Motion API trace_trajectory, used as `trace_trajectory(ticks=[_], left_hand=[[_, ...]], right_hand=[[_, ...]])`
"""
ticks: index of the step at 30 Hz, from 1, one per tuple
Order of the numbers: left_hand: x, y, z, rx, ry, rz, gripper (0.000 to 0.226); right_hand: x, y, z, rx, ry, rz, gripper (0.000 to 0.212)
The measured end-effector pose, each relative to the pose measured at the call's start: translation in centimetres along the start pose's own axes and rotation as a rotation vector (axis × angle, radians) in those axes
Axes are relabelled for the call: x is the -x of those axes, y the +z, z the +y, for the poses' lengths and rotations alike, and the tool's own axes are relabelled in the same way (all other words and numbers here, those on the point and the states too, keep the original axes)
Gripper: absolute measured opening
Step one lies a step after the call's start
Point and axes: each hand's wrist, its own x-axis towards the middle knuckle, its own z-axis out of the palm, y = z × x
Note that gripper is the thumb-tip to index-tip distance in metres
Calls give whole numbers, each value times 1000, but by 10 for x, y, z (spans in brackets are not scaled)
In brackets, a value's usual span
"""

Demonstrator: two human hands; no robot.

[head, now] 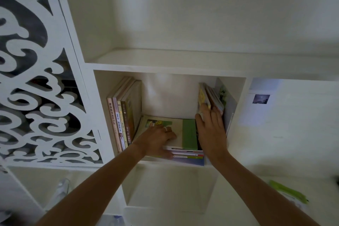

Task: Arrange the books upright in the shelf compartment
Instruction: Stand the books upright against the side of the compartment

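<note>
Shelf compartment | held: flat book stack | upright books left of stack | left hand gripped stack | right hand pressed flat on leaning books right of stack

We see a white shelf compartment beside a white scrollwork panel. The top flat book is cream with a green band; the upright spines are pink, yellow and brown

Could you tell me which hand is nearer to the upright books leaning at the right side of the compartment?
Right. The right hand presses against those upright books; the left hand lies apart, on the flat stack.
</note>
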Motion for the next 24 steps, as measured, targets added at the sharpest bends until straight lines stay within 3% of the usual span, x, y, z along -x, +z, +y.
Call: trace_trajectory(ticks=[4, 9, 15, 20, 24], left_hand=[[-2, 13, 16, -130, 26, 33, 77], [-6, 34, 38, -101, 9, 124, 72], [-11, 30, 42, -76, -108, 121, 69], [-21, 30, 56, -30, -280, 169, 65], [-19, 33, 49, -62, -278, 68, 77]], right_hand=[[1, 1, -3, 32, -21, 20, 32], [2, 0, -3, 60, -25, 76, 37], [4, -1, -1, 152, 3, 63, 50], [3, 1, 1, 66, 10, 84, 53], [-1, -2, -1, 16, 59, 70, 52]])
